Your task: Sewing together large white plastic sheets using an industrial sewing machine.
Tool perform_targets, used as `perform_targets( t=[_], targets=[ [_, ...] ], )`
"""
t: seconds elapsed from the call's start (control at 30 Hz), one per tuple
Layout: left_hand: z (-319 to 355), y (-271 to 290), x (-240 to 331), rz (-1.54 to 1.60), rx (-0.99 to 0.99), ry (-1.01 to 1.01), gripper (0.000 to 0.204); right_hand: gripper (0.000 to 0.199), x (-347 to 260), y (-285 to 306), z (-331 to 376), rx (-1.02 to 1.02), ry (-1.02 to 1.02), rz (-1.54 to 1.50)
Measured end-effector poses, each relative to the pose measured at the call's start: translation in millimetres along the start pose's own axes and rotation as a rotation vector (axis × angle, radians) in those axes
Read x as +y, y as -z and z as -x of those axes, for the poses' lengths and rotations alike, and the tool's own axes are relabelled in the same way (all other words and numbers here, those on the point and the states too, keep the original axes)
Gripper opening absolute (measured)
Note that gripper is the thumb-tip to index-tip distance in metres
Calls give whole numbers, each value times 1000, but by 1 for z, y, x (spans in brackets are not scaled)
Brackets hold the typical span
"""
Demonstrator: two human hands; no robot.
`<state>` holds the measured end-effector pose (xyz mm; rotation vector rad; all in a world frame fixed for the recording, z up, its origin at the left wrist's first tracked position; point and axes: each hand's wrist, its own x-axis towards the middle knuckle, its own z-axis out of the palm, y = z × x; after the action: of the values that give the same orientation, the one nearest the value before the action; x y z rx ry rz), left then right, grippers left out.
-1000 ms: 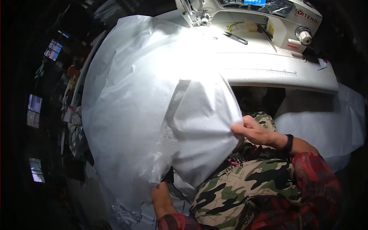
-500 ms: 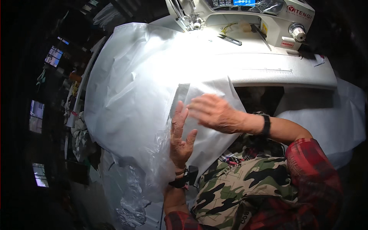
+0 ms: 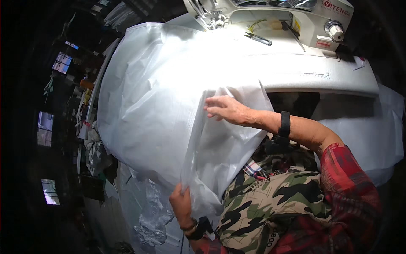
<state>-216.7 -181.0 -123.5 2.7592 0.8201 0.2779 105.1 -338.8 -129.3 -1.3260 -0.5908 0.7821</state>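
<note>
A large white plastic-like sheet (image 3: 144,101) spreads over the sewing machine bed and hangs down toward my lap. A long fold or seam runs down its near part. Low on that fold, my left hand (image 3: 182,204) pinches the edge between thumb and fingers. Farther up, my right hand (image 3: 230,111) reaches in from the right, its fingers apart and slightly bent, with the tips at the fold's upper end. The folded flap (image 3: 222,144) lies crumpled between my hands. Glare washes out the sheet below the needle area.
The white sewing machine (image 3: 287,21) stands beyond the sheet. Thread snips (image 3: 258,39) and a thin pointed tool (image 3: 294,36) lie on its bed. More white sheeting (image 3: 359,127) hangs at the right. Crumpled clear plastic (image 3: 152,216) lies low on the left.
My left hand has moved down from flat on the sheet, fingers spread, to gripping the lower edge. My right hand has shifted slightly. The flap is more rumpled, and the view has tilted a little.
</note>
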Motion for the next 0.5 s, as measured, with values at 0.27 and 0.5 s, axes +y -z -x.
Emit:
perform_targets(
  t=[0.27,0.5],
  targets=[
    [40,86,61,1247,310,310,16,35,-27,-20,-17,329,-98,-472],
    [36,59,-14,1007,-261,384,16,22,-23,0,19,141,66,-599]
  ],
)
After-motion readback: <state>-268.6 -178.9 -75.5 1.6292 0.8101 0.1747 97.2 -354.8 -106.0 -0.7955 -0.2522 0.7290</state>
